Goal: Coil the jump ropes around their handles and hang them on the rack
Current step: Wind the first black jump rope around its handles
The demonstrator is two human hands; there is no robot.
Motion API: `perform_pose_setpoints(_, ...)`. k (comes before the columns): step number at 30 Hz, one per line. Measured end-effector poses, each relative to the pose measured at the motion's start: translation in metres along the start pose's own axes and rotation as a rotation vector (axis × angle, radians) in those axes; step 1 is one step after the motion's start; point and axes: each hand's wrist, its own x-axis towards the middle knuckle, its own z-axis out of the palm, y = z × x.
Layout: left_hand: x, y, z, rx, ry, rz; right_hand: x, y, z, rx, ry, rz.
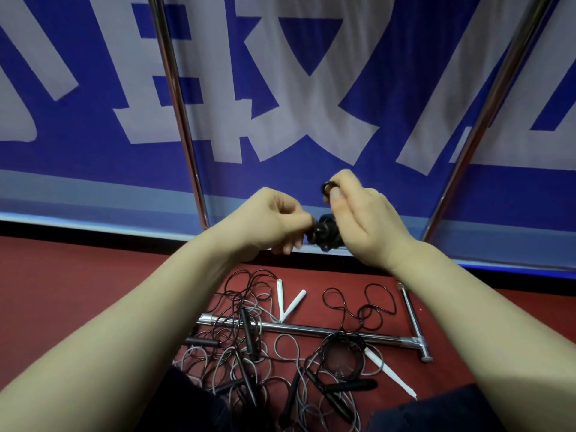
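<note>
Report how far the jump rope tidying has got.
Done: nothing visibly hung; the rack poles show bare in this view. In hand: one black rope, its wound bundle gripped by the left hand while the right hand pinches a loop of its cord. Left: a tangle of black and grey ropes and white handles on the red floor, across the rack's base bar.

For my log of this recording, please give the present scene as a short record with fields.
left hand: grips the coiled black jump rope
right hand: pinches a loop of the same rope above the coil
loose ropes: black and grey, tangled on the red floor
white handles: lying among them
rack: chrome poles upright, base bar on the floor; no rope hung in view
</note>
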Motion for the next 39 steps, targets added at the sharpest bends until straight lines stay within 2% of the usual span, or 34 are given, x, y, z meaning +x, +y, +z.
perform_pose_setpoints(2,0.003,-0.002,0.001,-0.131,0.133,-0.015,0.000,-0.001,-0.001,0.049,0.002,0.022)
perform_pose_setpoints(4,0.006,-0.007,-0.003,-0.203,0.172,-0.003,-0.002,-0.004,0.000,0.016,-0.001,-0.042)
perform_pose_setpoints(7,0.006,-0.011,-0.008,-0.195,0.169,0.043,-0.004,-0.003,0.004,0.011,0.012,-0.097)
perform_pose_setpoints(9,0.003,-0.011,-0.004,-0.246,0.157,0.060,-0.002,-0.002,0.003,0.076,0.070,-0.027)
perform_pose_setpoints(13,0.000,-0.007,0.014,-0.646,-0.003,0.093,0.004,-0.007,0.002,0.130,0.230,0.039)
perform_pose_setpoints(17,0.002,0.003,0.033,-0.806,0.088,0.210,0.007,-0.017,0.002,0.203,0.206,0.098)
perform_pose_setpoints(20,0.009,0.001,0.027,-0.804,0.170,0.309,0.010,-0.020,-0.003,0.347,0.252,0.116)
perform_pose_setpoints(23,0.014,-0.006,0.013,-0.726,0.201,0.380,0.015,-0.025,-0.011,0.364,0.370,0.121)
perform_pose_setpoints(24,0.014,-0.007,0.009,-0.689,0.202,0.398,0.016,-0.028,-0.015,0.458,0.361,0.156)
perform_pose_setpoints(27,0.014,-0.008,0.006,-0.617,0.213,0.419,0.020,-0.035,-0.026,0.935,0.241,0.314)
perform_pose_setpoints(34,0.010,0.000,0.008,-0.593,0.281,0.488,0.025,-0.035,-0.031,1.407,0.113,0.467)
perform_pose_setpoints(37,0.010,0.002,0.009,-0.619,0.321,0.498,0.026,-0.034,-0.033,1.457,0.111,0.531)
perform_pose_setpoints(39,0.010,0.003,0.009,-0.612,0.355,0.505,0.027,-0.033,-0.037,1.355,0.096,0.534)
